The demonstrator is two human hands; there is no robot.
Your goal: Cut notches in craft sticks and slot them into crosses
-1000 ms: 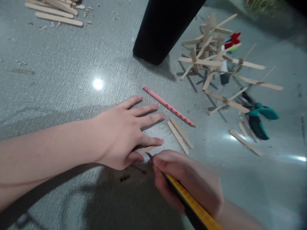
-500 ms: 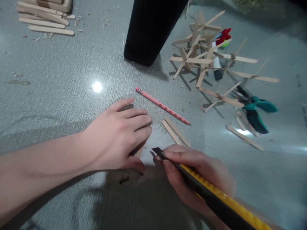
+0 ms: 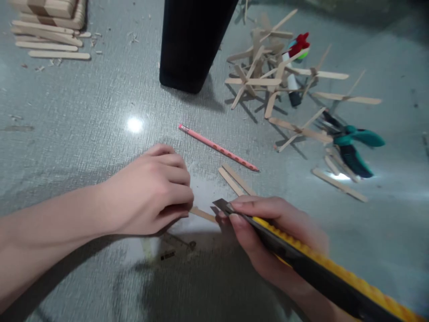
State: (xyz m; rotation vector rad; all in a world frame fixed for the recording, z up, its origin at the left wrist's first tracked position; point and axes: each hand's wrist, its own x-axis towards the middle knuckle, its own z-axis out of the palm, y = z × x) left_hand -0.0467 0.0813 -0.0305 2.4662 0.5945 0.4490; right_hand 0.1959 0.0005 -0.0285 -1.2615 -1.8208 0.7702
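On my feed I log the left hand (image 3: 159, 192) closed on a wooden stick (image 3: 203, 215) between the hands, right hand (image 3: 288, 214) gripping the cutter (image 3: 301, 260); crossed-stick assemblies (image 3: 253, 82) look joined, 2 loose sticks (image 3: 231, 182) apparently not yet

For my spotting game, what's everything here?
Knife: 1, yellow-black, lower right
Stick: 1, tan, below centre
Paired sticks: 2, tan, centre
Pencil: 1, pink, centre
Tall object: 1, black, top
Crossed-stick pieces: several, tan, upper right
Small thing: 1, red, upper right
Marker-like tube: 1, white-black, upper right
Pliers: 1, teal-black, right
Sticks by pliers: several, tan, right
Piled sticks: many, tan, top left
Wood bits: many, pale, upper left
Pale patch: 1, white, centre, unclear
Table: 1, grey, underneath
Left hand: 1, bare, left
Right hand: 1, bare, holding knife
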